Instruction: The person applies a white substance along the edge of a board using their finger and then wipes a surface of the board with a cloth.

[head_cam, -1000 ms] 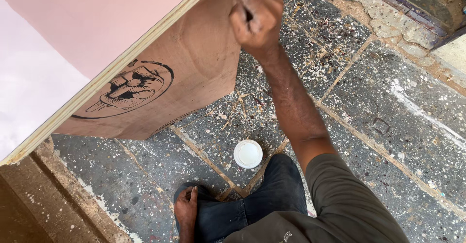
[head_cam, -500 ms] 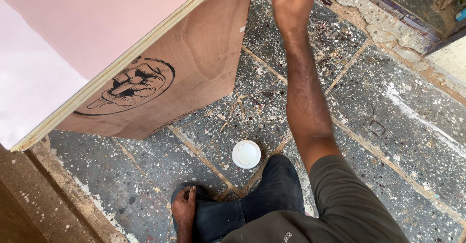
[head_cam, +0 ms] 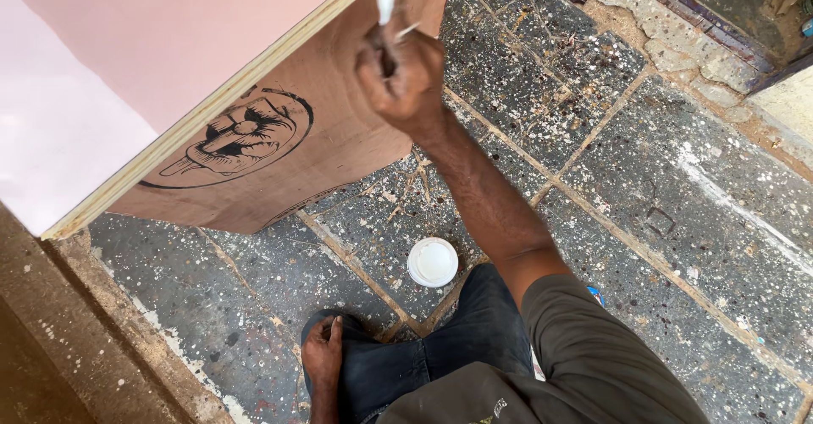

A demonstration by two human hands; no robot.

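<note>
Right hand [head_cam: 405, 77]: clenched around a brush [head_cam: 387, 0], fist raised at the board's edge, arm stretched out from the grey sleeve.
Brush: its handle is buried in the fist; the white end sticks up past the knuckles and lies against the pale edge of the board [head_cam: 279, 136].
Board: plywood, tilted. The top face is pink, the edge shows pale layers, and the brown underside carries a round black stamp.
Left hand [head_cam: 323, 358]: rests flat on the floor beside the dark trouser knee, fingers loose, holding nothing.
Tub [head_cam: 433, 262]: small, round and white, on the floor just ahead of the knee, under the right forearm.
Floor [head_cam: 660, 178]: grey stone slabs, flecked with paint.
</note>
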